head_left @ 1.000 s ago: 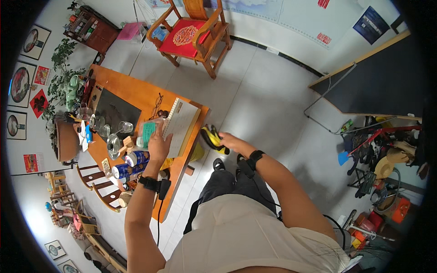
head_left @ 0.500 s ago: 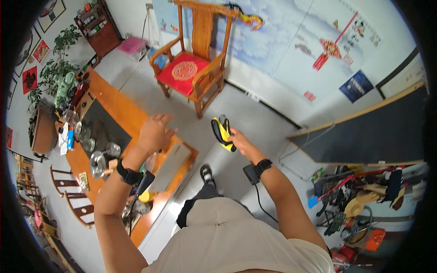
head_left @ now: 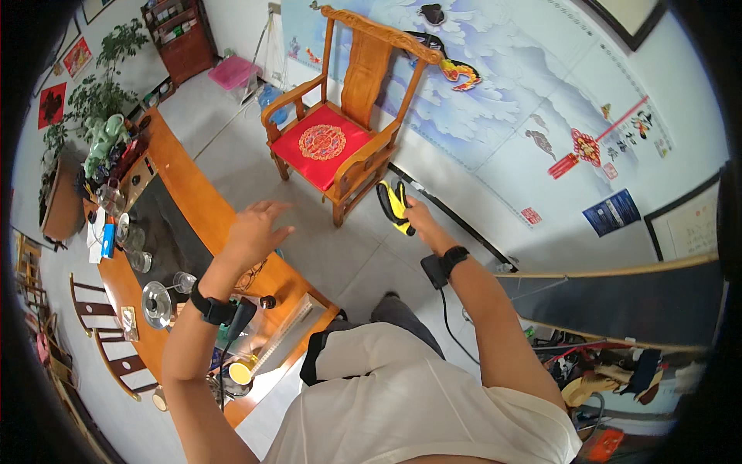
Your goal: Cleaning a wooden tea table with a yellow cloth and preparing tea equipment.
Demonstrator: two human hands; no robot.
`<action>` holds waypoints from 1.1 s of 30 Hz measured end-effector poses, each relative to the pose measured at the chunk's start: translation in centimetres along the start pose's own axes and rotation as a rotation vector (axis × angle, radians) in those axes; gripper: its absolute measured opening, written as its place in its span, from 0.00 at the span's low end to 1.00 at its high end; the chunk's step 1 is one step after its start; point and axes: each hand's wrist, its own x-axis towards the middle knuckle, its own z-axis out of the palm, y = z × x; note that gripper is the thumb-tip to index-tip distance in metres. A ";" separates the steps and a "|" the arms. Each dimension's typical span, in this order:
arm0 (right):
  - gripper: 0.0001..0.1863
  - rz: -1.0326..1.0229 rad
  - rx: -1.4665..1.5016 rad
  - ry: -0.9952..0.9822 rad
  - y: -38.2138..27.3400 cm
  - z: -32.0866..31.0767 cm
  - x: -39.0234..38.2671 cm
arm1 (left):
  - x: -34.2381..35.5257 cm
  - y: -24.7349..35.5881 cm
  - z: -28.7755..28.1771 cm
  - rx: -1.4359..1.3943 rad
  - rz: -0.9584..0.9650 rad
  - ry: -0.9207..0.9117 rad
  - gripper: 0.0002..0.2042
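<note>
My right hand (head_left: 418,217) is closed around one end of a yellow-and-black object (head_left: 395,206) with two long curved arms; its exact kind is not clear. It is held up over the floor, in front of a wooden armchair (head_left: 363,73) with a red embroidered seat cushion (head_left: 321,145). My left hand (head_left: 257,230) is raised with its fingers spread and holds nothing. It hovers above the right side of the long wooden desk (head_left: 197,182), apart from the things on it.
Glassware (head_left: 158,304), a yellow round item (head_left: 240,373) and a green figurine (head_left: 102,145) stand on the desk. Dark wooden chairs (head_left: 120,363) line its left side. At the right are a dark board (head_left: 618,301) and heaped clutter (head_left: 610,379). A mural wall (head_left: 495,100) rises behind the armchair.
The view has moved forward, so the armchair and wall appear nearer. My right hand, still gripping the yellow-and-black object, is higher in view. My left hand stays spread over the desk.
</note>
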 end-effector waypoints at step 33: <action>0.24 -1.010 -0.973 -0.424 6.2 4.0 39.9 | 34.9 -9.1 33.9 -0.184 -0.690 -0.349 0.34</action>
